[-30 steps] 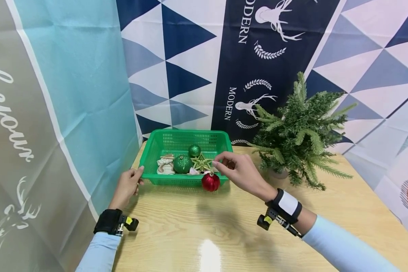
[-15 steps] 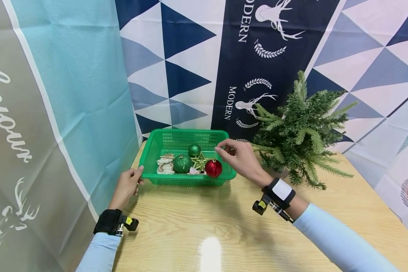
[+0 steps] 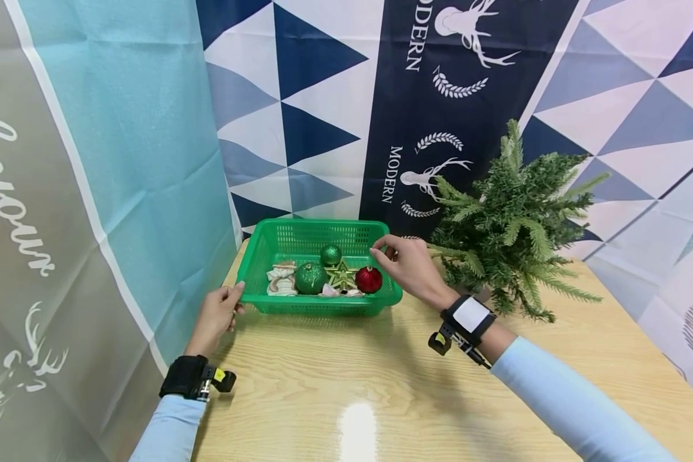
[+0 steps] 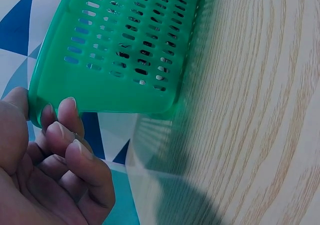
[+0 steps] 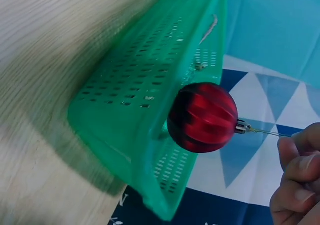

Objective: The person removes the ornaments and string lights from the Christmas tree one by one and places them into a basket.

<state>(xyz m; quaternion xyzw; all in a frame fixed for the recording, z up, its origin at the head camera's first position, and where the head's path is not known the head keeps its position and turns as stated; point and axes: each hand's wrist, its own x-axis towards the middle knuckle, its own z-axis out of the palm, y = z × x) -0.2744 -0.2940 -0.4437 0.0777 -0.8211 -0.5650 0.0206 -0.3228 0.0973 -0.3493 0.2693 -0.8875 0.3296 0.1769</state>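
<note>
A red bauble (image 5: 202, 117) hangs by a thin string that my right hand (image 3: 407, 266) pinches between thumb and finger. In the head view the bauble overlaps the right end of the green plastic basket (image 3: 308, 307); in the right wrist view it is at the basket's rim. My left hand (image 4: 65, 157) grips the basket's near left corner, thumb on one side of the rim and fingers on the other. Inside the basket lie a large green bauble (image 3: 310, 278), a smaller green bauble (image 3: 330, 255), a gold star (image 3: 341, 276) and a whitish ornament (image 3: 282, 279).
To the right of the basket stands a small artificial fir tree (image 3: 514, 224), its branches close to my right hand. The wooden table (image 3: 300, 385) reaches back to a patterned cloth backdrop (image 3: 317, 128). A blue cloth (image 3: 150, 160) hangs along the left side.
My right hand has carried the red bauble from in front of the basket's near rim back over its right end, and the bauble has dropped lower. My left hand stays on the corner.
</note>
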